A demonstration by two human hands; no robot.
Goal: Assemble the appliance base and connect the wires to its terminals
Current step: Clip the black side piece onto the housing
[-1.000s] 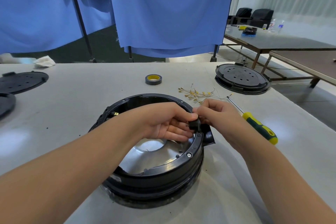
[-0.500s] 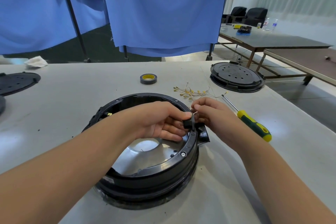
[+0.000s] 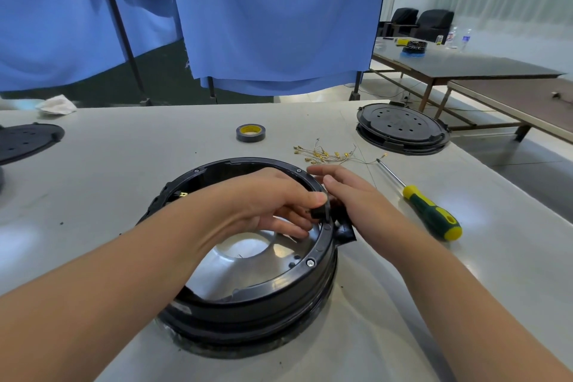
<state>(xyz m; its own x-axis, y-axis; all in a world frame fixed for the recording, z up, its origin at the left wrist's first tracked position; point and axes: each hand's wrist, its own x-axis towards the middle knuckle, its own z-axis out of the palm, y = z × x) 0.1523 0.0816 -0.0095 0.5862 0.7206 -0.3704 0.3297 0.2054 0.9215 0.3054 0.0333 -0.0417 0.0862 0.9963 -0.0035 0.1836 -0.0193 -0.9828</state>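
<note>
Head view: round black plastic appliance base (image 3: 248, 298) lies flat at the table's (image 3: 124, 164) near centre, opening upward, shiny metal dish inside. Left hand (image 3: 263, 198) pinches a small black connector (image 3: 319, 214) at the right rim. Right hand (image 3: 350, 195) hovers beside it, fingers relaxed. Brass-tipped wires (image 3: 325, 154) sprawl farther back; a green-yellow screwdriver (image 3: 424, 208) points far-left.

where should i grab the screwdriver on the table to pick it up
Grip the screwdriver by its thick green and yellow handle, coming from above with fingers across its width. It lies flat on the table, handle nearest you and thin shaft pointing away towards the wires, with open space either side.
</note>
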